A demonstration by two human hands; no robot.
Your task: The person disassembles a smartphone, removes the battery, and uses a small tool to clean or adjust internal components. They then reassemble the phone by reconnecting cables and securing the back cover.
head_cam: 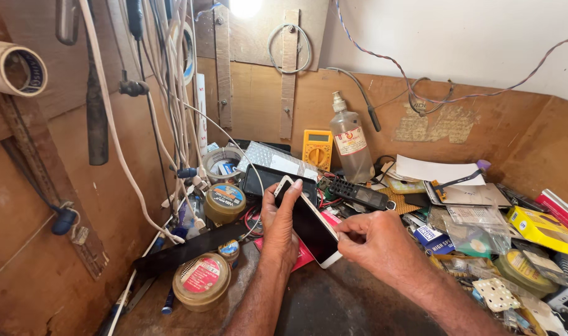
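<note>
Two hands hold a white phone over a cluttered workbench.
The left hand (279,227) grips the phone (309,222) near the bench's middle; the right hand (376,241) pinches its right edge, by a tin (202,282).

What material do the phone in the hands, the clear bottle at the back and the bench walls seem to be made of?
The phone, held by the left hand and right hand: a dark, glossy front, likely glass, in a smooth white frame, probably plastic.
The clear bottle: translucent and slightly cloudy, so most likely plastic.
The bench walls: brown board with a matt, worn, stained surface, apparently plywood or hardboard.
</note>
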